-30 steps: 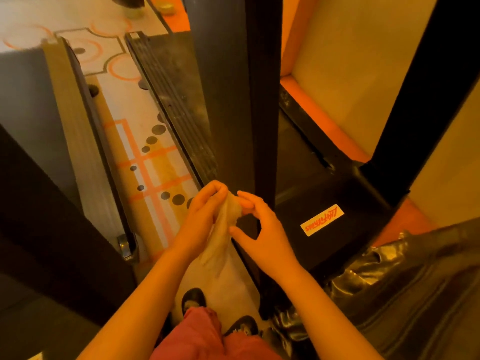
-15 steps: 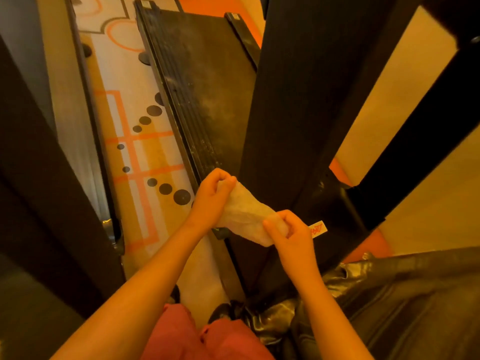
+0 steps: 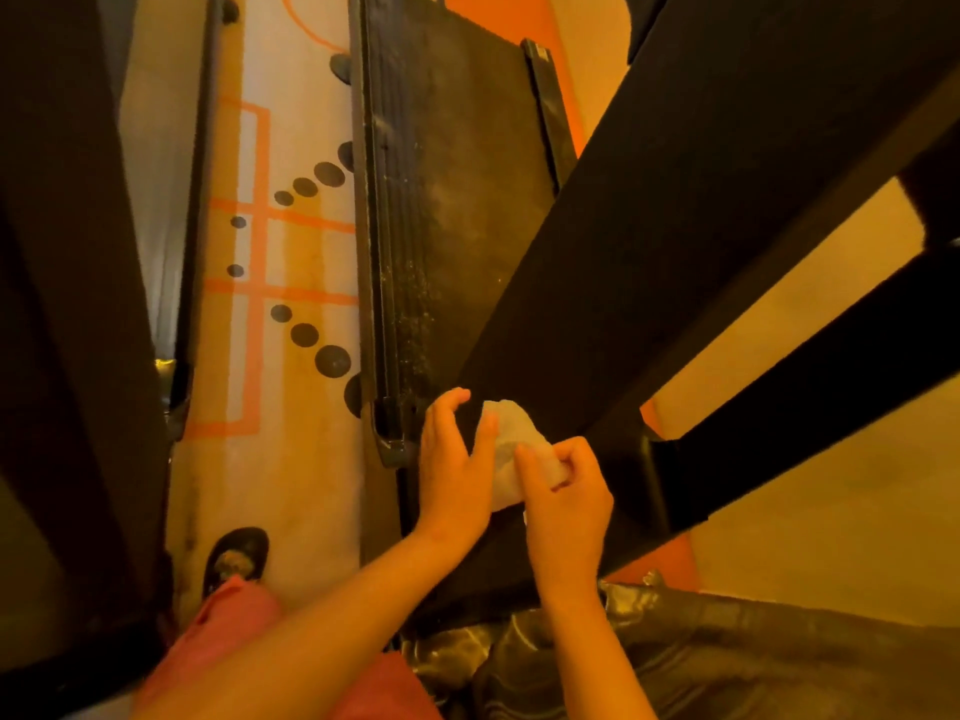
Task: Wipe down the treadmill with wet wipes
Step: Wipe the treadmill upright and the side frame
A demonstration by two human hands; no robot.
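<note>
So looking straight down here: the crumpled white wet wipe [image 3: 511, 439] is up against the foot of the wide slanted black upright [image 3: 675, 226] of the black treadmill [image 3: 467, 200], right at the near end of the deck and just beside the near corner of its ribbed black side rail [image 3: 382, 252]. The right hand [image 3: 569, 501] has it, fingers curled in and pinching the near right part of the wipe into a bunch. The left hand [image 3: 449, 470] is loose and spread, fingers fairly straight; its thumb lies along the wipe's left edge and the index finger arches up above it without closing on anything. The two hands are pretty much touching, with the wipe between them. The treadmill's belt is dusty, with pale specks all along the edge next to the rail. A second, thinner black strut [image 3: 810, 387] runs diagonally to the right of the upright, with a yellowish wall [image 3: 841, 537] showing behind it. Left of the treadmill there's pale patterned flooring with orange lines and black dots [image 3: 291, 252], and a black sandal [image 3: 239, 553] planted on it near the bottom, poking out past a pink trouser leg [image 3: 228, 621]. Another dark column [image 3: 57, 304] fills the far left edge. Some shiny, crinkled black material [image 3: 701, 662] sits along the bottom right; can't tell what it is.
</note>
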